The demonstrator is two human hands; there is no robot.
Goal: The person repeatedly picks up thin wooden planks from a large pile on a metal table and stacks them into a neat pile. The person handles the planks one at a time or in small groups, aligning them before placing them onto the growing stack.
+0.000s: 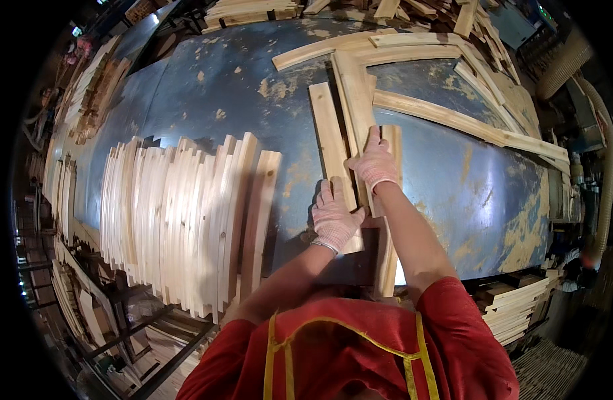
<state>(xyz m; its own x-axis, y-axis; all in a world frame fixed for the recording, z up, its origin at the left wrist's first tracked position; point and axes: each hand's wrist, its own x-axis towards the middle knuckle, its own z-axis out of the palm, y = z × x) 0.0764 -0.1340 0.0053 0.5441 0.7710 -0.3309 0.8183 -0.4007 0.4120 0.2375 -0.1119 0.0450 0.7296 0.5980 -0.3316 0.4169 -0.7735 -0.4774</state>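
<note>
Pale, freshly cut wood is what we see under both gloved hands, lying on a worn blue table top (206, 100) with patches of bare tan showing through. Our left hand (334, 220), in a pink knit glove, lies flat with its fingers together on the near end of a straight wooden slat (330, 143), which runs away from us toward twelve o'clock. Our right hand (374, 163), gloved the same, presses palm-down with fingers close together on a second slat (354, 93) just beside the first, at one o'clock from the left hand; the two slats lie side by side, touching or nearly so. A third, narrower strip (388, 260) runs under the right forearm toward six o'clock.

At nine o'clock from the hands stands a long row of curved slats (180, 220) packed on edge, one flat slat leaning against its right end. At one to two o'clock, curved wooden pieces (453, 120) lie joined into an arched frame on the table. More cut wood is heaped (253, 10) beyond the far edge, at twelve o'clock.
</note>
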